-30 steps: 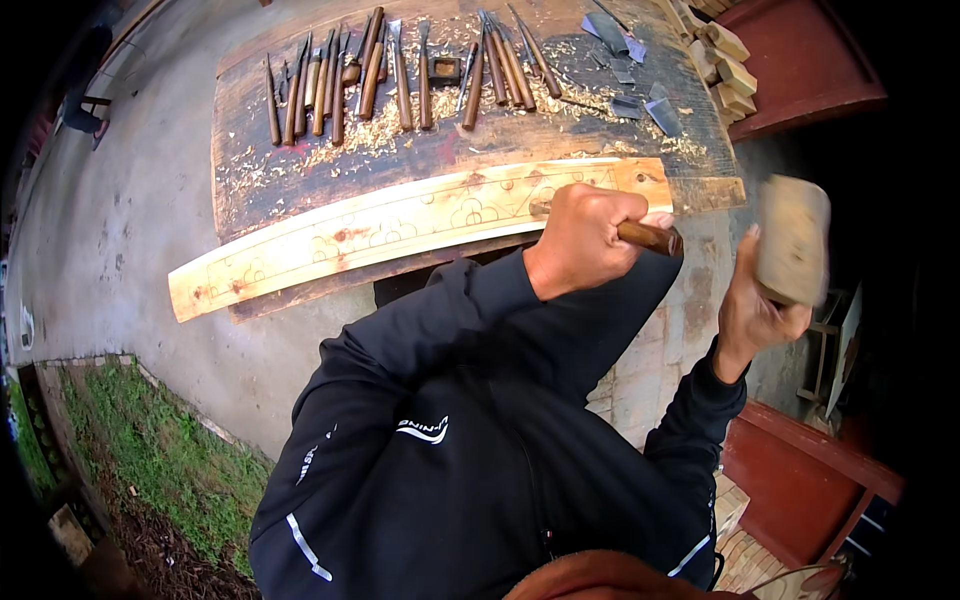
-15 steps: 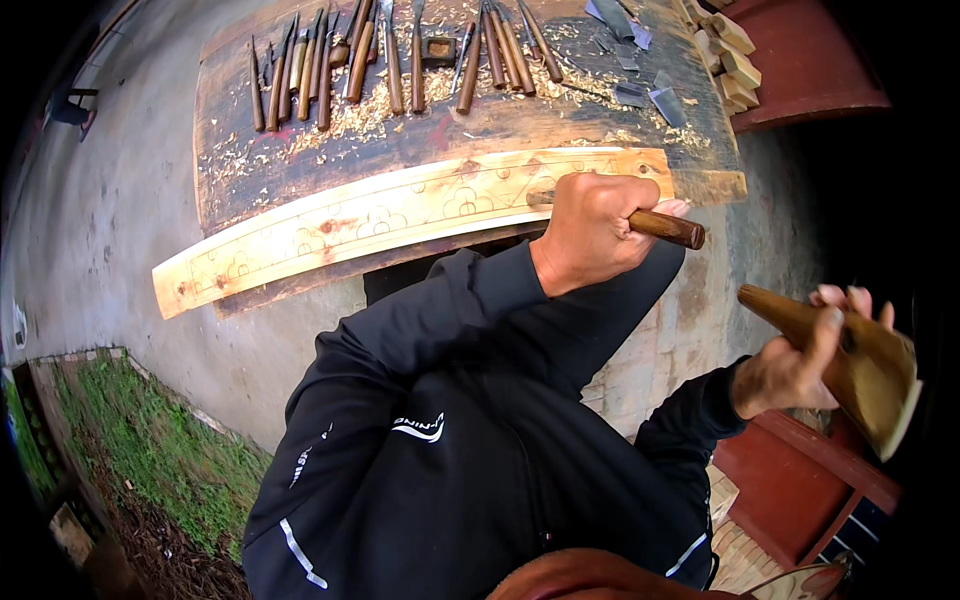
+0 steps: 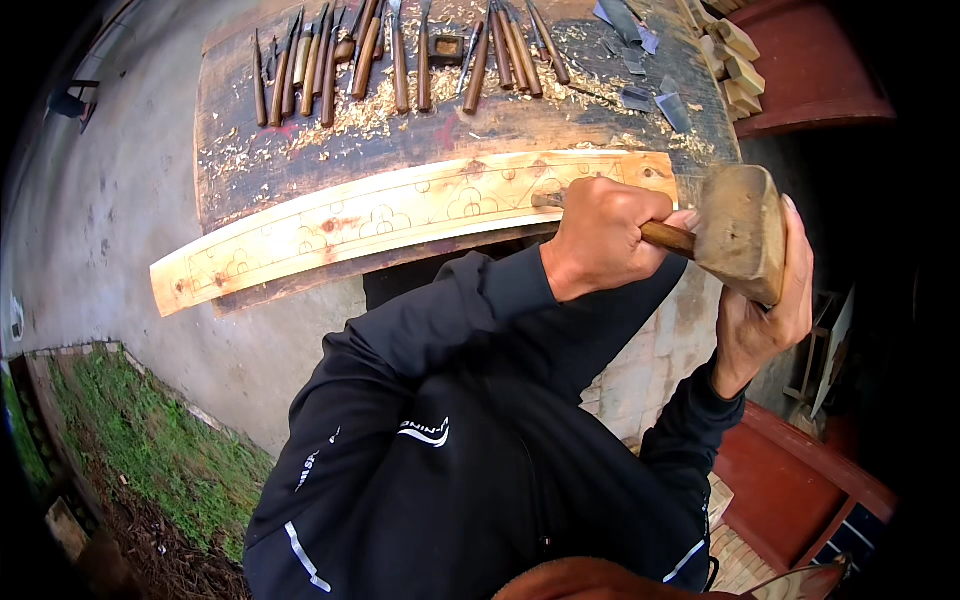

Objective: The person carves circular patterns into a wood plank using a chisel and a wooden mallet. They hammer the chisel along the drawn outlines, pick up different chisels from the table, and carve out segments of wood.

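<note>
Left hand clenched round a chisel handle, over the right end of the pale carved plank | right hand wrapped on the wooden mallet, head touching the handle's end | plank lies along the workbench's near edge | row of carving tools at the far edge, shavings around.

Even diffuse daylight, no hard shadows, no glare. Strong fisheye: edges bow, black vignette at corners, esp right side. Center sharp; slight softness twd rim, lower left.
</note>
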A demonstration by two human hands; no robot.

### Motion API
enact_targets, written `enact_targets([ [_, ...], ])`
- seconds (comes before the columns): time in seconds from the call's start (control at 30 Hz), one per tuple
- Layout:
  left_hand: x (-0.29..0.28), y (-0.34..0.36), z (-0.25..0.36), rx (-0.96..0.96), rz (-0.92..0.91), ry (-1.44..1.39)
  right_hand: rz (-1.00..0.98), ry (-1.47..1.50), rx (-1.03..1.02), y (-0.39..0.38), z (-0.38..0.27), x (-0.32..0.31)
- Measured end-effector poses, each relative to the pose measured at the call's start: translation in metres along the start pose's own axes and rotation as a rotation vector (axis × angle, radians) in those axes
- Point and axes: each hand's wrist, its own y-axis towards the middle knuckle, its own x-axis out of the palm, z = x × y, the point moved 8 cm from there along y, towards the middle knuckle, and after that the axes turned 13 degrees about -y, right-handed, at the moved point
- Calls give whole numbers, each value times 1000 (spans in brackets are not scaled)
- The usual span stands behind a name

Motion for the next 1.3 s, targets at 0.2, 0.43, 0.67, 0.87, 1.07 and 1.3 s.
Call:
enact_targets([
  [0.2, -9, 12, -3, -122, -100, -57, 180, -71, 192, -9, 41, -23],
  [0.43, -9, 9, -11, -139, -94, -109, 84, -27, -6, 4, -12, -4],
  [0.67, -14, 13, -6, -129, -27, -270, 86, 6, -123, 13, -1, 11],
  [0.87, -52, 15, -49, -217, -98, -338, 397, 168, -146, 25, -4, 1],
  [1.07, -19, 14, -29, -463, -382, -506, 418, 339, -83, 32, 11, -10],
  [1.3, -24, 20, -31, -479, -451, -475, 475, 633, 129, 44, 31, -16],
])
